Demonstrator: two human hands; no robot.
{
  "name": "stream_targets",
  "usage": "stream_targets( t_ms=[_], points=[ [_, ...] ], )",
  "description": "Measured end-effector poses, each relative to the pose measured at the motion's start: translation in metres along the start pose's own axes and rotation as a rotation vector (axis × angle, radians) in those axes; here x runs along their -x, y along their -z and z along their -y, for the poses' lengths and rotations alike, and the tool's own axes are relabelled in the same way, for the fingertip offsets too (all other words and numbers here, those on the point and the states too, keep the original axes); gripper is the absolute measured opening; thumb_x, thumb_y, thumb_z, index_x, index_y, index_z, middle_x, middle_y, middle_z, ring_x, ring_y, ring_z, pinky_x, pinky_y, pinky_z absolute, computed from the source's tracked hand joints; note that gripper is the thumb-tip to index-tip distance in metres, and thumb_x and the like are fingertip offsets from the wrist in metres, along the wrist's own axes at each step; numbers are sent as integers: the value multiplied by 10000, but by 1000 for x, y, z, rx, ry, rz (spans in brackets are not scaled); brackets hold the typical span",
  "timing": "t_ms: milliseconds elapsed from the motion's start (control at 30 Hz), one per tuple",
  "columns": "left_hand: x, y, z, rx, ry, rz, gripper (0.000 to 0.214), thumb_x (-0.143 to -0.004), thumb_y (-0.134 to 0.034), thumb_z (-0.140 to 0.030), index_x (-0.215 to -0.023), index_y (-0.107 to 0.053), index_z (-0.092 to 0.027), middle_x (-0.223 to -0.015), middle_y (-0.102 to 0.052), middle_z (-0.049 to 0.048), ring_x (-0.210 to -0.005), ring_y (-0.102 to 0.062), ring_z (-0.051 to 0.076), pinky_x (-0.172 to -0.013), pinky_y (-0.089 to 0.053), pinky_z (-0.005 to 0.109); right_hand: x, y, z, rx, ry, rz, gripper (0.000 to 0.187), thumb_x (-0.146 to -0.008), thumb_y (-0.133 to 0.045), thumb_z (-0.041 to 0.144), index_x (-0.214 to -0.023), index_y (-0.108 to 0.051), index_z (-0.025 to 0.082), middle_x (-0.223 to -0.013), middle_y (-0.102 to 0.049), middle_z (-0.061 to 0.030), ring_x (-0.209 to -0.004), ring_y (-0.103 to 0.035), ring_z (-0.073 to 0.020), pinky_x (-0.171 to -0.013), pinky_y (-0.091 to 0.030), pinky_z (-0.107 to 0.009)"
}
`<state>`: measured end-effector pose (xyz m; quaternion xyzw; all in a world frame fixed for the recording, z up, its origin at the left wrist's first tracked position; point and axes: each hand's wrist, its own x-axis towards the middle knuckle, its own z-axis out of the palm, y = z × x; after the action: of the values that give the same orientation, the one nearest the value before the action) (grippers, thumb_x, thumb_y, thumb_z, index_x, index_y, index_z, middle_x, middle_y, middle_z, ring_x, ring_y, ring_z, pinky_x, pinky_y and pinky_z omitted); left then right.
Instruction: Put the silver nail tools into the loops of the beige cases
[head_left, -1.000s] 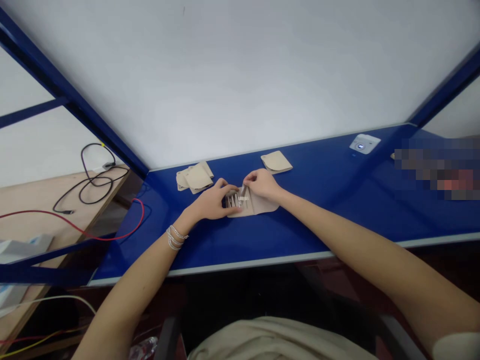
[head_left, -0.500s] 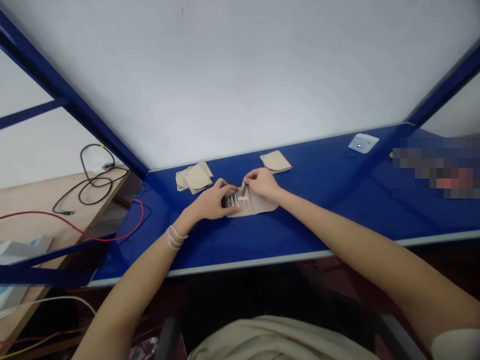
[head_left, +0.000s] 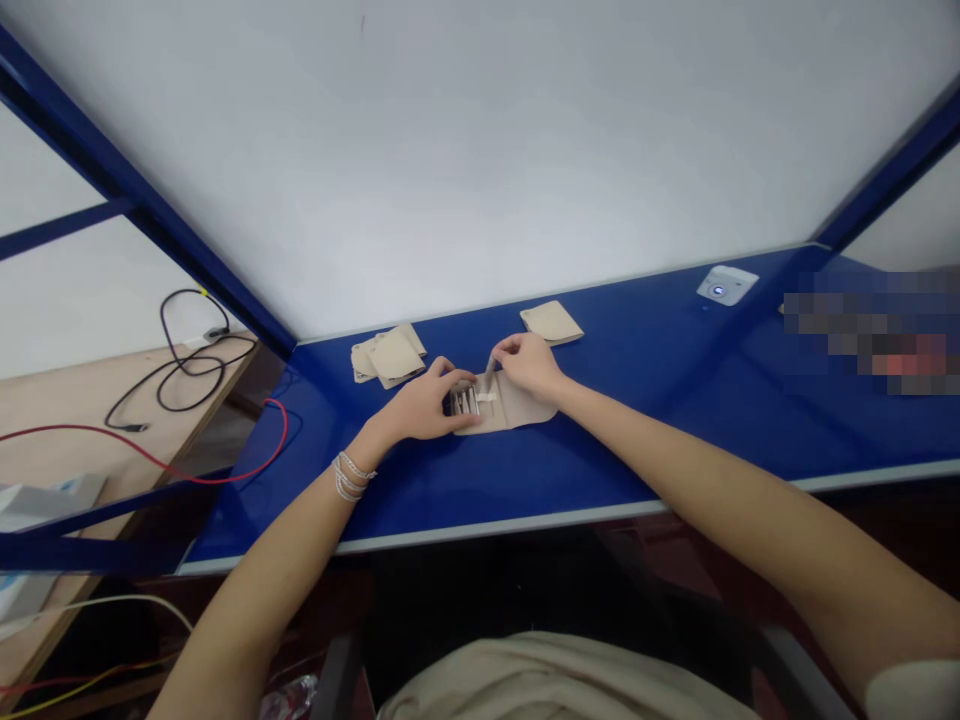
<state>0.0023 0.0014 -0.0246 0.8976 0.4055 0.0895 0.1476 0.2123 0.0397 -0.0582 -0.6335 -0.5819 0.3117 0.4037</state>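
Note:
An opened beige pouch lies on the blue table, with several small metal tools in its slots. My left hand rests on the pouch's left end, fingers curled over it and holding it down. My right hand is pinched on a thin metal tool that stands tilted above the pouch's slots. A bracelet sits on my left wrist.
A stack of closed beige pouches lies behind my left hand; one more pouch lies behind my right. A small white device sits at the back right. Black and red cables run over the wooden bench to the left.
My right hand has lifted slightly and drawn the thin metal tool up from the pouch. My left hand has stayed where it was.

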Motion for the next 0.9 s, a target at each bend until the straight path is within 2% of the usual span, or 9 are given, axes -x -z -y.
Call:
stream_targets(
  t_ms=[200, 400, 733, 900],
  points=[
    [0, 1, -1, 9, 6, 13, 713, -810, -615, -654, -1351, -537, -195, -1241, -478, 117, -821, -623, 197, -883, -529, 413, 2, 3, 4, -3, -7, -4, 123, -793, -621, 184, -816, -737, 150, -828, -743, -61, -751, -648, -160, -706, -477, -269],
    [-1, 1, -2, 9, 21, -5, 631, -792, -626, -656, -1200, -559, -180, -1172, -496, 106, -798, -605, 202, -852, -526, 427, 1, 2, 1, -33, -15, -19, 123, -802, -624, 207, -828, -733, 155, -838, -743, -57, -753, -652, -161, -715, -482, -269],
    [-1, 1, -2, 13, 20, 1, 614, -798, -619, -658, -1208, -564, -205, -1181, -485, 98, -765, -591, 183, -849, -525, 412, 1, 2, 0, -60, 8, -5, 102, -835, -583, 196, -876, -669, 159, -851, -719, -47, -750, -632, -149, -703, -467, -267],
    [-1, 1, -1, 21, 19, 2, 614, -798, -622, -653, -1210, -564, -202, -1192, -482, 100, -795, -596, 190, -865, -521, 416, -1, -1, -7, -96, 49, 21, 133, -816, -631, 201, -935, -665, 154, -854, -709, -38, -758, -635, -135, -729, -479, -262]
  ],
)
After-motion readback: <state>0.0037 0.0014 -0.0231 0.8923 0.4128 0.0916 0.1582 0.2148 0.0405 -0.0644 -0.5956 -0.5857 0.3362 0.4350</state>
